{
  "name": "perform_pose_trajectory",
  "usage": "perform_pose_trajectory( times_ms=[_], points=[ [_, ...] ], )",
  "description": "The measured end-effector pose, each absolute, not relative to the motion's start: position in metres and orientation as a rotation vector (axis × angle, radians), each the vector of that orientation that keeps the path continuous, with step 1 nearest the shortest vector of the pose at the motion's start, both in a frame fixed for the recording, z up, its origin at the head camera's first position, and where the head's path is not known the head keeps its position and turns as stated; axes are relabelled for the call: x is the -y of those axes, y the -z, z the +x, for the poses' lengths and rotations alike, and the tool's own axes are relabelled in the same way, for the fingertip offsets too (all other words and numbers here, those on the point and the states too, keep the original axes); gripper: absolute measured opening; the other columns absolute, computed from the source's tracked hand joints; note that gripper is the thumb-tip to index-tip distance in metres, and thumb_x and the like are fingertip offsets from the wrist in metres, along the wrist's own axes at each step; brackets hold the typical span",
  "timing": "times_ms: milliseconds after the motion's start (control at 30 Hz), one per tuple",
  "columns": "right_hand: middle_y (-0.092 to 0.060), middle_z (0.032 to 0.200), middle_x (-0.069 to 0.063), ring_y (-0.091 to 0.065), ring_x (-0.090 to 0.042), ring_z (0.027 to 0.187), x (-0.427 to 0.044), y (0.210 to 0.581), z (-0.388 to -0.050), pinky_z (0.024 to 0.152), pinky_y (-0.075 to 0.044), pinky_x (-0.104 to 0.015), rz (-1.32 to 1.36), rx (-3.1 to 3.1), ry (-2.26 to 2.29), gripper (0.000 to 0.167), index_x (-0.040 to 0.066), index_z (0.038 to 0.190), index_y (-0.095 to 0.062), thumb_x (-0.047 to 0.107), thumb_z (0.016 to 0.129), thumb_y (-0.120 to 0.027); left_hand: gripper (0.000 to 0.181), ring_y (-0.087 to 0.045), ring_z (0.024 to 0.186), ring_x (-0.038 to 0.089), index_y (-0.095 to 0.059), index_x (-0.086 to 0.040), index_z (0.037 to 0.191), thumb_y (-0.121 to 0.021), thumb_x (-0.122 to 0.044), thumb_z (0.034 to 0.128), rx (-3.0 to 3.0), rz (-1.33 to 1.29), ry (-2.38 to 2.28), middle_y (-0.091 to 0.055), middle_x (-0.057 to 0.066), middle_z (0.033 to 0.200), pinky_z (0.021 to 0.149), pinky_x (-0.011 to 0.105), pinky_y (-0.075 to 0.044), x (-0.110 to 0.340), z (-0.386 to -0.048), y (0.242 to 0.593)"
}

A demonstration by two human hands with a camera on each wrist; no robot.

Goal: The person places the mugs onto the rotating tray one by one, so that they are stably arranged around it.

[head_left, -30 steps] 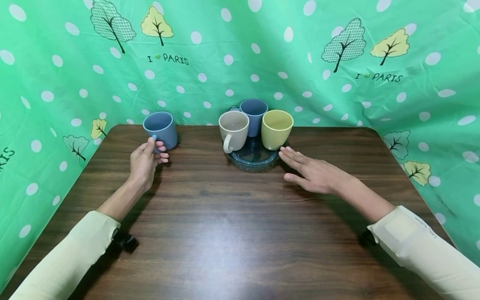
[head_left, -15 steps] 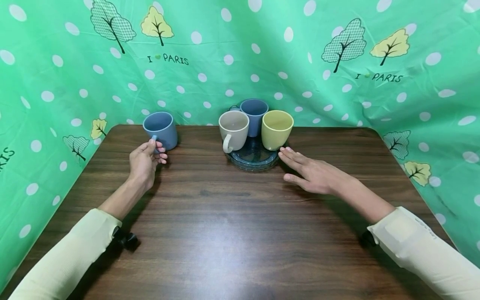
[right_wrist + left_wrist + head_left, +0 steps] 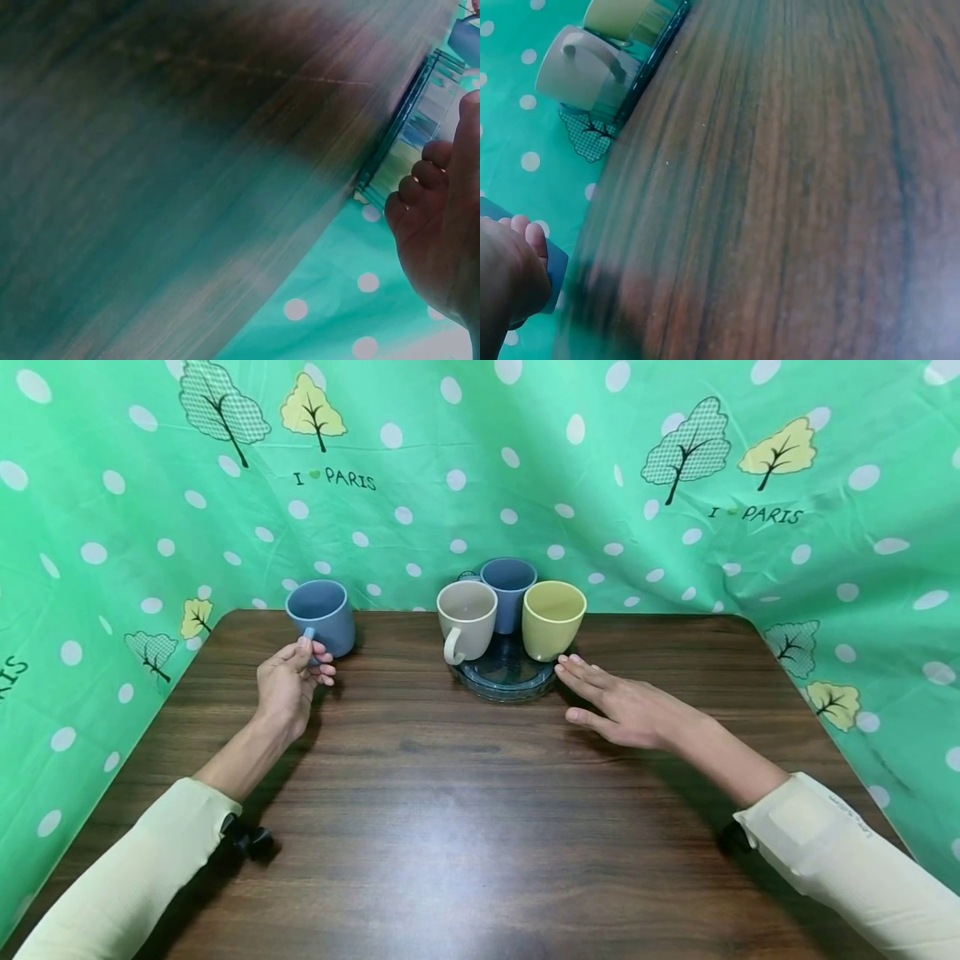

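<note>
In the head view, my left hand (image 3: 287,689) pinches the handle of a blue mug (image 3: 330,622) near the table's back left. That mug is upright; whether its base touches the table is hard to tell. A round, dark see-through stand (image 3: 506,681) carries a grey-white mug (image 3: 468,618), a second blue mug (image 3: 508,589) and a yellow cup (image 3: 555,618). My right hand (image 3: 626,706) has its fingers stretched out, fingertips at the stand's right edge, just below the yellow cup. In the left wrist view, the held blue mug (image 3: 556,274) shows partly behind my fingers.
The brown wooden table (image 3: 450,827) fills the foreground. Behind it and along both sides hangs a green dotted curtain (image 3: 420,410). Black wrist-worn pieces (image 3: 251,843) sit at the cuffs of the pale sleeves.
The blue mug in my left hand has risen very slightly. My right hand stays by the stand, and the other mugs have not moved.
</note>
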State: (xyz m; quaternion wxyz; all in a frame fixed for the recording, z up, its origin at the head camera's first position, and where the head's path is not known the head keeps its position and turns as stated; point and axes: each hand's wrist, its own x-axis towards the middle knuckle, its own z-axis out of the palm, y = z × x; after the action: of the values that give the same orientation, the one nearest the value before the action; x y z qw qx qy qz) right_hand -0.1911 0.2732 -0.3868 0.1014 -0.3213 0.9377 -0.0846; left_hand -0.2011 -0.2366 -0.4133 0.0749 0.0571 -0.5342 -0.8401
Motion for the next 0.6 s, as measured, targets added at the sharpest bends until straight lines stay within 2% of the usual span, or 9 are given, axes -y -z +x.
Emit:
perform_pose_trajectory(
  times_ms=[600],
  points=[
    [-0.018,0.191,-0.009,-0.022,-0.04,0.176,-0.271,0.387,-0.187,0.135,-0.037,-0.068,-0.962,-2.779,0.269,0.073,0.018,0.181,-0.027,0.051,0.12,-0.05,0.032,-0.072,0.075,0.015,-0.076,-0.002,0.099,-0.061,-0.025,0.1166,1.671,0.069,2.557,-0.077,0.004,0.087,0.07,0.025,-0.064,0.235,-0.181,0.403]
  ],
)
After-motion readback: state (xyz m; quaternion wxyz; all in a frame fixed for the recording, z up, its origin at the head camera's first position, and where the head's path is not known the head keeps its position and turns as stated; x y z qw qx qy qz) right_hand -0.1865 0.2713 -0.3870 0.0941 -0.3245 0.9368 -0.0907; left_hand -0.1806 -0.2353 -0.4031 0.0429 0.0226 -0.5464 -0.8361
